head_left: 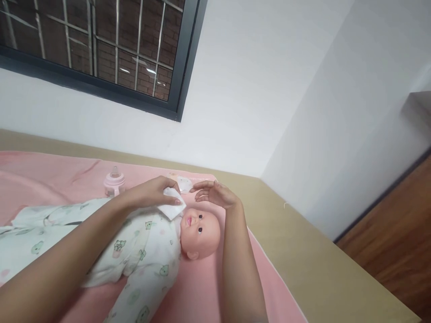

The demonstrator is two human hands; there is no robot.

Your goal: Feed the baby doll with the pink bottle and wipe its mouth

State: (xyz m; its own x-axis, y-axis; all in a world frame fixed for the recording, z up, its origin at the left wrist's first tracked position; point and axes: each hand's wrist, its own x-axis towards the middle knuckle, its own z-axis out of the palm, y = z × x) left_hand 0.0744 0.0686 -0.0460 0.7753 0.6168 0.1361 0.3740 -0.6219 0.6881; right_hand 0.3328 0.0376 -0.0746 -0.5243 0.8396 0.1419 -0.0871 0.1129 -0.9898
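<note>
A baby doll (202, 233) in a white onesie with green prints lies on its back, its bald head toward the right. Folded white tissue (171, 207) is pinched between the thumb and fingers of my left hand (156, 192), just over the doll's neck and chin. Beyond the top of its head, my right hand (217, 194) hovers with fingers apart and nothing in them. Between the two hands a small white piece (184, 184), perhaps a wipe or its packet, lies on the cloth; I cannot tell which.
A pink cloth (202, 287) is spread under the doll on a wooden-coloured tabletop (296, 251). Past the doll's body stands a pink baby bottle (114, 181), partly hidden by my left arm. The white wall (229, 112) with a barred window (175, 98) rises behind.
</note>
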